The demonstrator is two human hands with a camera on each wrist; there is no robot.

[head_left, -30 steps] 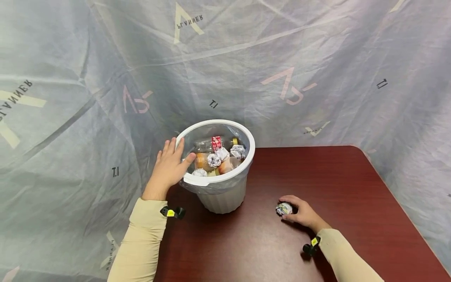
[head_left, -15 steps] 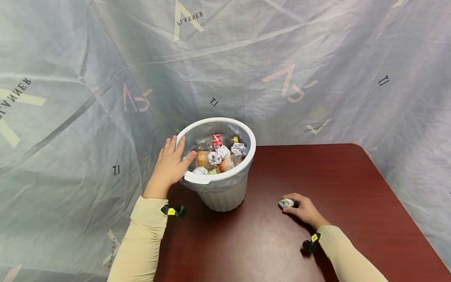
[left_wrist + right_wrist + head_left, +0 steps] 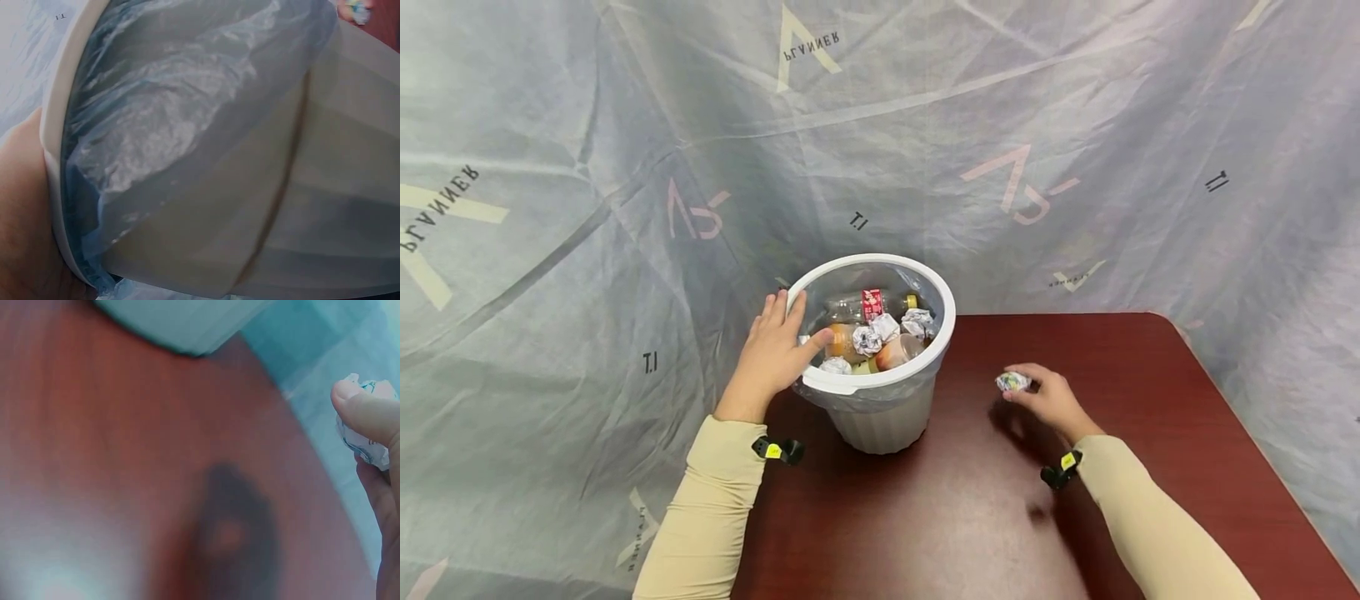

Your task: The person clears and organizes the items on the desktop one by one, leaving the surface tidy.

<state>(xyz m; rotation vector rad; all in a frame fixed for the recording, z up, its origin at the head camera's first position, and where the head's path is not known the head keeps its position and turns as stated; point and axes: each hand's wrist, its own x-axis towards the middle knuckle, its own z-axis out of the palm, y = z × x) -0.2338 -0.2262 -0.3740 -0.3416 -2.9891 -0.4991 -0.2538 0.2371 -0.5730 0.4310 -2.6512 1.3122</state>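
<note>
My right hand (image 3: 1051, 402) pinches a crumpled paper ball (image 3: 1012, 382) between thumb and fingers, held above the table to the right of the bin. The same paper ball (image 3: 367, 447) shows at the right edge of the right wrist view. With fingers spread and fairly straight, my left hand (image 3: 769, 357) rests on the left side of the white rim of a waste bin (image 3: 880, 423). The bin has a clear plastic liner (image 3: 169, 119) folded over its outside. Inside lie crumpled paper balls (image 3: 867, 340), a clear bottle with a red label (image 3: 872, 304) and other bottles.
The dark red table (image 3: 1075, 342) carries the bin at its left part. A grey printed sheet (image 3: 925, 125) hangs behind the table and along its sides. Black wrist cameras (image 3: 778, 451) sit on both sleeves.
My right hand has lifted the paper ball off the table and moved it away from me. My left hand stays on the bin's rim.
</note>
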